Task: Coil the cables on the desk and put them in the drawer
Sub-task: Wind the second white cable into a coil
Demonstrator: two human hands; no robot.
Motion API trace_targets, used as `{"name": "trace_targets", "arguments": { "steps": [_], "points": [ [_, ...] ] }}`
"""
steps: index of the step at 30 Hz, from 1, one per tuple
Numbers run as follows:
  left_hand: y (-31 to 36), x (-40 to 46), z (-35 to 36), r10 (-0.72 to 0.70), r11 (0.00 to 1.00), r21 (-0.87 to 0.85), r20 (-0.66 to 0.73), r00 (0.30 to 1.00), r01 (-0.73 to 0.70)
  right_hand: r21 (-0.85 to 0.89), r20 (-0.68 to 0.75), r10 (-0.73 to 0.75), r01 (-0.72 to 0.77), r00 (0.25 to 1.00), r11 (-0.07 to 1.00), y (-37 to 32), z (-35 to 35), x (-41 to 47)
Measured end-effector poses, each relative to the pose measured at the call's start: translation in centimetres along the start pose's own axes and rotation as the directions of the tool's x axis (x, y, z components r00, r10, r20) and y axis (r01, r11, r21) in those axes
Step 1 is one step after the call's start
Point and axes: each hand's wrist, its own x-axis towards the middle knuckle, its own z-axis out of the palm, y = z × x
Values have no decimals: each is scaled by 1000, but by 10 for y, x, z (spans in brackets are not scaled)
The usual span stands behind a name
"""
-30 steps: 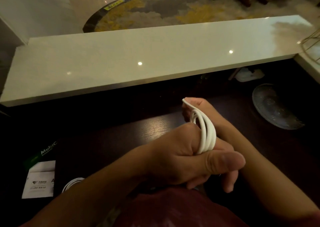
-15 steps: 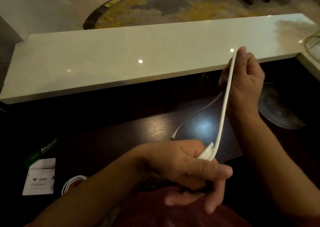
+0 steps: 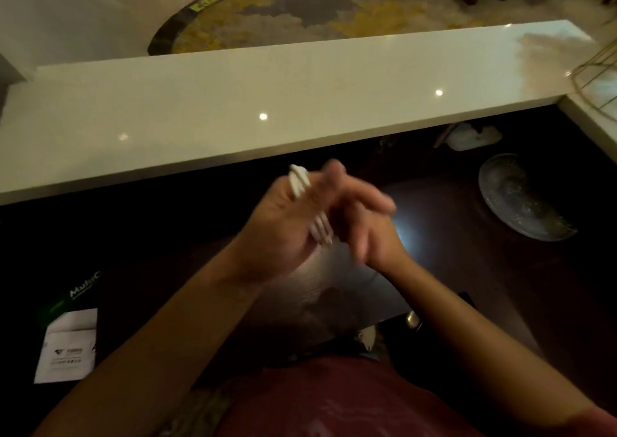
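Several white cable (image 3: 309,203) loops lie inside left hand (image 3: 283,226) grip.

Hotel lobby reception desk: raised white counter (image 3: 300,102), patterned carpet (image 3: 317,6) beyond.

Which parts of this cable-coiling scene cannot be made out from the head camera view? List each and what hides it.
- Right hand: motion blur smears its fingers; grip unreadable.
- White cable coil: wrapped around the left hand, which covers the middle; loop count and free end unclear.
- Drawer: none identifiable; arms and red shirt cover the near dark wooden desk edge.
- White paper card: print too small.
- Glass dish: dim; contents unclear.
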Motion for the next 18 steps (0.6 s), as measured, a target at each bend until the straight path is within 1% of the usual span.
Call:
{"name": "trace_targets", "arguments": {
  "steps": [2, 3, 5, 7, 11, 13, 15, 18],
  "points": [
    [0, 5, -15, 88, 995, -33, -173, 981, -95, 23, 75, 41, -43, 996, 999, 0, 0, -5],
    [2, 6, -23, 112, 993, -20, -236, 965, -120, 28, 114, 61, -65, 992, 998, -2, 1, -9],
    [4, 8, -35, 147, 989, 51, -330, 932, -138, 33, 203, 79, -88, 976, 996, -4, 1, -15],
    [1, 9, -43, 174, 980, 161, -382, 907, -121, 53, 306, 74, -95, 949, 994, -10, -3, -19],
    [-14, 6, -47, 182, 931, 363, -414, 892, -21, 156, 446, 6, -84, 895, 984, -33, -18, -26],
    [-20, 3, -49, 184, 869, 492, -420, 889, 53, 233, 477, -45, -77, 878, 970, -49, -31, -29],
    [-29, 0, -53, 182, 773, 623, -399, 899, 120, 318, 489, -80, -92, 868, 944, -61, -45, -29],
    [-42, -4, -61, 118, 690, 702, -348, 930, 176, 416, 452, -103, -107, 886, 903, -73, -66, -29]
  ]
}}
